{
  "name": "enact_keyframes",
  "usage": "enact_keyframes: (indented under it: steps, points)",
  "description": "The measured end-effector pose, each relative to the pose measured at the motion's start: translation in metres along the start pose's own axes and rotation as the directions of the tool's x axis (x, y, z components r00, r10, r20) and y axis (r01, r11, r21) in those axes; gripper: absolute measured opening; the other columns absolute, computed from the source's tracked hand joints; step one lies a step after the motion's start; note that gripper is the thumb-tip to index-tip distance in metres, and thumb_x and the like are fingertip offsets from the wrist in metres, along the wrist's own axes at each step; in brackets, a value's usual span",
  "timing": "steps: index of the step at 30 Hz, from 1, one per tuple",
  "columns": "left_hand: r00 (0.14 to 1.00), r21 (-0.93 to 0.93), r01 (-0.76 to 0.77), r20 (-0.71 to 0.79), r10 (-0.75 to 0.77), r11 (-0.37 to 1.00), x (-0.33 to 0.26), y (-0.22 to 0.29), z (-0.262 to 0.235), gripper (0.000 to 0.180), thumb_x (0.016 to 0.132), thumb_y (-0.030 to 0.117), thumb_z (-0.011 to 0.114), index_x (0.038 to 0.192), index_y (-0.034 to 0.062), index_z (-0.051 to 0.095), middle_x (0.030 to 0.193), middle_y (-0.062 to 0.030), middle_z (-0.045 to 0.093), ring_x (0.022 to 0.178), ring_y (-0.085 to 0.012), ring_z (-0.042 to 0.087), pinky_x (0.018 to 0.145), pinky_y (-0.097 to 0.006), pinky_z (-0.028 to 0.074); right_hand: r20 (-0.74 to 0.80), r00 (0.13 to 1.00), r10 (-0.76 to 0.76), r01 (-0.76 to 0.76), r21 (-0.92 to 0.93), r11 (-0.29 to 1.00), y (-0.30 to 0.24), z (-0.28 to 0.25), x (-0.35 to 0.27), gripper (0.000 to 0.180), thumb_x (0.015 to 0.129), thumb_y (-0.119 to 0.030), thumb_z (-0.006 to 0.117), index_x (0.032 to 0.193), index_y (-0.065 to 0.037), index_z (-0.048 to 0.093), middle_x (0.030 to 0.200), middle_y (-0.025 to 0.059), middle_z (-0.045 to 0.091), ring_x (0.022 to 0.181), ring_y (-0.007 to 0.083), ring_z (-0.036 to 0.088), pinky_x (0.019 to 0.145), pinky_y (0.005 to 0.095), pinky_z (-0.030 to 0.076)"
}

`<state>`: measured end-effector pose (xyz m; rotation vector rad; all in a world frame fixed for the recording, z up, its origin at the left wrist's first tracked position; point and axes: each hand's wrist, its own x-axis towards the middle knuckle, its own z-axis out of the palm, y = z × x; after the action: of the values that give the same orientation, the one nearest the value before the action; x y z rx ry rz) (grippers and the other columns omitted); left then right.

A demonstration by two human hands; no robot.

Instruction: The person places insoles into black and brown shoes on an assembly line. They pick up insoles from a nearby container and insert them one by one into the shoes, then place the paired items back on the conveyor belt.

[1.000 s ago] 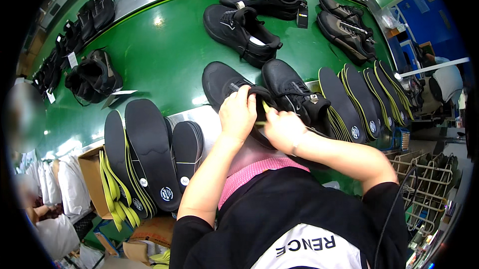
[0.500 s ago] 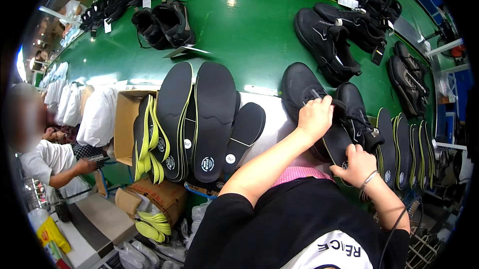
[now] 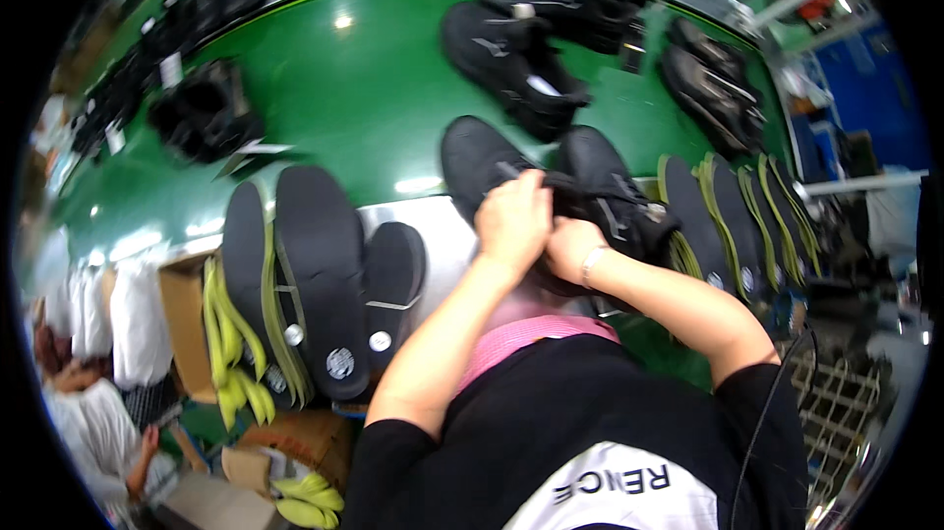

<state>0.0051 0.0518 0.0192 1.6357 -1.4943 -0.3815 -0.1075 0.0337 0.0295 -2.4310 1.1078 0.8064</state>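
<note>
A black lace-up shoe (image 3: 472,158) lies in front of me, toe pointing away. My left hand (image 3: 515,223) grips its upper near the tongue, fingers wrapped over it. Close beside, my right hand (image 3: 573,249) reaches into the shoe's opening, its fingers hidden there. The black insole seen there earlier is now out of sight behind my hands and the shoe. The matching shoe (image 3: 598,174) stands just right, near my right wrist.
Large black insoles (image 3: 320,265) with lime edges stand at left by a cardboard box (image 3: 187,323). More insoles (image 3: 728,220) line the right. Other black shoes (image 3: 501,63) sit across the green table (image 3: 364,97). A person (image 3: 93,432) is at the far left.
My right hand has moved from the insole's heel end up into the shoe opening beside my left hand. The insole has gone from sight. The whole view has shifted and tilted.
</note>
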Motion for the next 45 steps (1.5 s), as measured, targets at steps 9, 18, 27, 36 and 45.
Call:
enact_keyframes:
  steps: [9,18,27,36,45]
  points:
    - [0.999,-0.039,-0.007,0.038,0.008,0.999,0.005,0.012,-0.003,0.016,0.077,0.012,0.054,0.09,0.0039,0.056,0.078,-0.0161,0.06,0.072,-0.0331,0.057,0.065,-0.039,0.045,0.066,0.998,-0.002,0.004,-0.025,1.0,0.0,0.011,0.007,0.022,0.074,-0.015,0.055,0.091,-0.006,0.065,0.098,0.014,0.06,0.093,0.0255,0.058,0.075,0.0331,0.047]
    - [0.998,-0.026,0.038,0.05,-0.037,0.999,0.001,0.012,-0.004,0.017,0.08,0.014,0.052,0.093,0.0024,0.056,0.081,-0.0168,0.06,0.074,-0.0328,0.058,0.065,-0.037,0.045,0.332,0.93,-0.157,0.262,-0.301,0.917,-0.002,-0.001,0.0,0.024,0.07,-0.019,0.061,0.093,-0.014,0.066,0.096,0.0009,0.063,0.09,0.0164,0.059,0.07,0.0296,0.046]
    - [0.975,0.386,-0.204,-0.005,0.223,0.9,-0.016,0.049,-0.029,0.041,0.079,0.016,0.056,0.115,0.0002,0.043,0.112,-0.0213,0.044,0.1,-0.0346,0.046,0.084,-0.038,0.037,-0.655,0.743,-0.137,0.377,0.242,0.894,0.042,-0.03,-0.092,0.021,0.068,-0.01,0.05,0.088,-0.004,0.055,0.074,0.0115,0.058,0.074,0.0308,0.056,0.069,0.0391,0.045]
    - [0.746,0.246,0.078,0.629,-0.22,0.966,-0.036,0.086,0.022,0.097,0.072,0.049,0.057,0.132,0.0007,-0.003,0.099,-0.0283,0.054,0.083,-0.0395,0.057,0.074,-0.041,0.045,-0.465,0.635,0.617,-0.132,0.722,0.679,0.098,0.05,-0.116,0.038,0.067,-0.009,0.049,0.103,0.003,0.05,0.096,0.0211,0.053,0.094,0.035,0.047,0.085,0.0398,0.038]
    - [0.743,0.12,0.382,0.55,-0.381,0.917,-0.042,0.061,0.012,0.069,0.066,0.017,0.056,0.128,0.0057,0.027,0.072,-0.0225,0.059,0.068,-0.0345,0.06,0.063,-0.035,0.048,-0.472,0.718,0.511,0.33,0.878,0.347,0.101,0.034,-0.105,0.025,0.078,-0.019,0.05,0.097,-0.004,0.058,0.08,0.0142,0.061,0.068,0.0191,0.059,0.063,0.0289,0.047]
